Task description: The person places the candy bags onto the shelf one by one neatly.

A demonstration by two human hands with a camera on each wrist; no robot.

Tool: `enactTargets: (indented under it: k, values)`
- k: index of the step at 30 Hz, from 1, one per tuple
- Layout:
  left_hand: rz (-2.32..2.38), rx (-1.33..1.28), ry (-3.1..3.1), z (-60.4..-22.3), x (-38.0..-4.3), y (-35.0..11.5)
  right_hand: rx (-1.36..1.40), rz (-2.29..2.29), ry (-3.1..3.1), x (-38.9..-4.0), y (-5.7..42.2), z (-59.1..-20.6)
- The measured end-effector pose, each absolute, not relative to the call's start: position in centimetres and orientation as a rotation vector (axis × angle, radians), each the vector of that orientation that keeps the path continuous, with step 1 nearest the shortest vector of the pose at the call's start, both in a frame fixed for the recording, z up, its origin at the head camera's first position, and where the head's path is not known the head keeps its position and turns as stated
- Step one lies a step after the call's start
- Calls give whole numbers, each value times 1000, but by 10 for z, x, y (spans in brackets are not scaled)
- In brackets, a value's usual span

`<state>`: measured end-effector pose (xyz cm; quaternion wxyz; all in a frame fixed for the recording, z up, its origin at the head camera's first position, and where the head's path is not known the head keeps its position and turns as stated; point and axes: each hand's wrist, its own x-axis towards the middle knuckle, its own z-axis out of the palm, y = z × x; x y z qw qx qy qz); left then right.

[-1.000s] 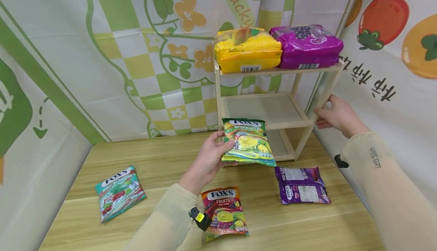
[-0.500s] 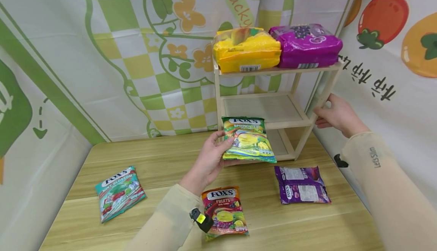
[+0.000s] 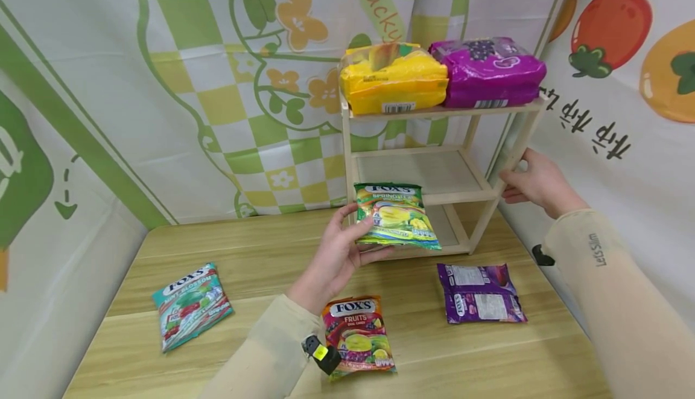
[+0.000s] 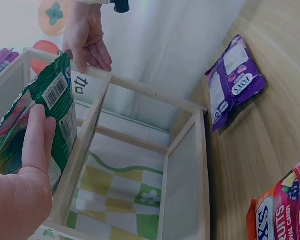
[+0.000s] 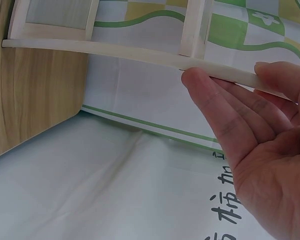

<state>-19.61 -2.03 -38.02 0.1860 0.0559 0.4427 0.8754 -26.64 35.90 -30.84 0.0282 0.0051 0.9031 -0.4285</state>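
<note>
My left hand (image 3: 333, 257) holds a green Fox's Spring Tea candy bag (image 3: 399, 218), thumb over its front and fingers under it. The bag is in front of the wooden shelf rack (image 3: 429, 171), overlapping the front edge of its middle tier in the head view. Its barcoded back (image 4: 60, 102) shows in the left wrist view, with fingers flat against it. On the rack's right side, my right hand (image 3: 537, 185) pinches the front post (image 5: 140, 54) between thumb and fingers, as the right wrist view shows.
Yellow (image 3: 393, 82) and purple (image 3: 488, 76) packs fill the rack's top tier. A teal Mint Blossom bag (image 3: 191, 307) lies at left on the wooden table (image 3: 260, 242). A red-orange Fruits bag (image 3: 358, 335) lies below my left wrist, and a purple Fox's bag (image 3: 482, 293) before the rack.
The green candy bag has tipped flatter, its lower edge rising towards the middle tier, and more of my left fingers shows beneath it. My right hand stays on the post.
</note>
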Motion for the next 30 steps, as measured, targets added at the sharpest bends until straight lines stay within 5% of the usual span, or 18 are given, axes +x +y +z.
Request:
enactTargets:
  k: [13,30]
  values:
    - [2387,354,1452,-377,-190,-15,21,-1316,2787,-267,360,-309]
    - [2098,283,2387,-376,-185,-1,19,-1326,2788,-266,359,-308]
